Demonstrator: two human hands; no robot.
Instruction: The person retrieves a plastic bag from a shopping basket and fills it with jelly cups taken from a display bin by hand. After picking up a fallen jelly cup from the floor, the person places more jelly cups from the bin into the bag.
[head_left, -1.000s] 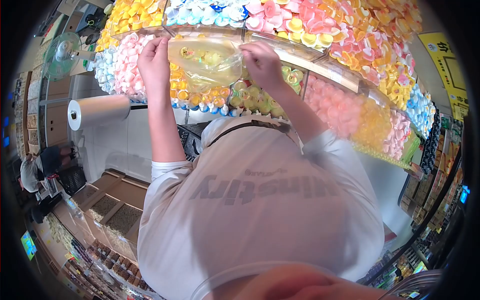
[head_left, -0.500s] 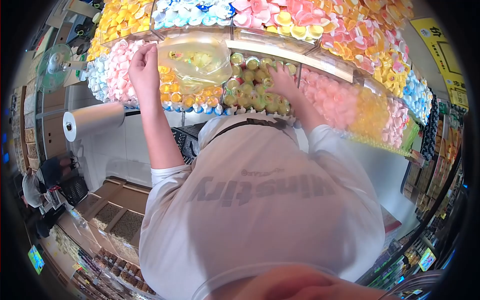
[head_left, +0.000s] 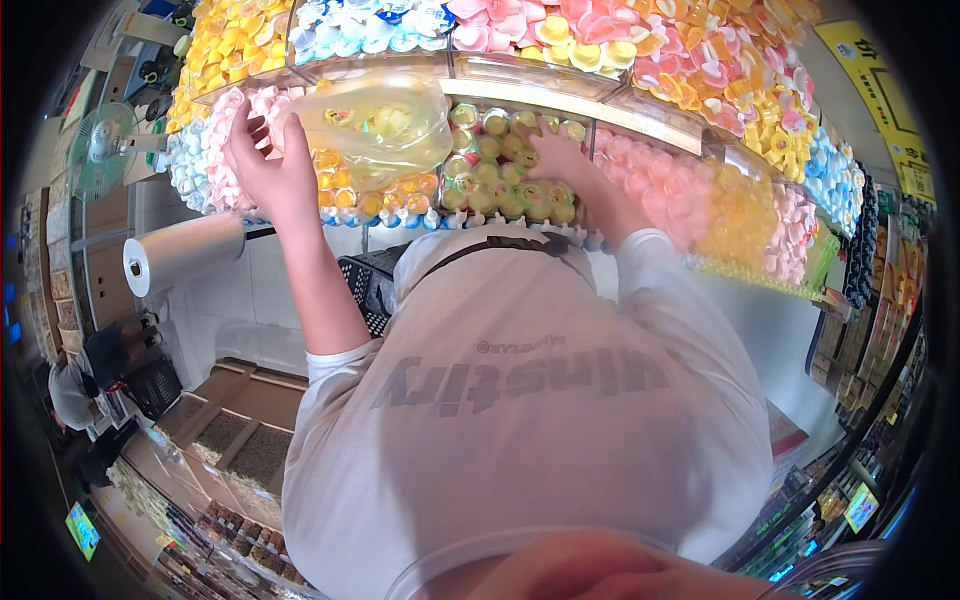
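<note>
At the far left, another person (head_left: 72,397) stands beyond a green fan (head_left: 98,152), and a roll of clear plastic (head_left: 190,254) sits on its holder below and beside the pink cups (head_left: 222,150). The left hand (head_left: 268,168) has just loosened from its pinch: the thumb now stands well apart from the curled fingers, leaving a wide gap with nothing seen in it. The thumb is right by the near edge of the clear bag (head_left: 420,110), though whether it touches or steadies the plastic I cannot tell; the bag appears to rest without a firm grip. It lies puffed out over the orange cups (head_left: 335,182), with some yellow-green cups showing inside. Just right of it, the right hand (head_left: 558,160) remains down at the bin of green-lidded cups (head_left: 488,188), nudged a little further in, palm down, its fingers spread over the upper right of the pile. They seem to touch the lids, but I cannot tell whether a cup is caught beneath them. Further right, beyond the divider, are pale pink cups (head_left: 655,190), then yellow ones (head_left: 742,222), with neither hand on them.
</note>
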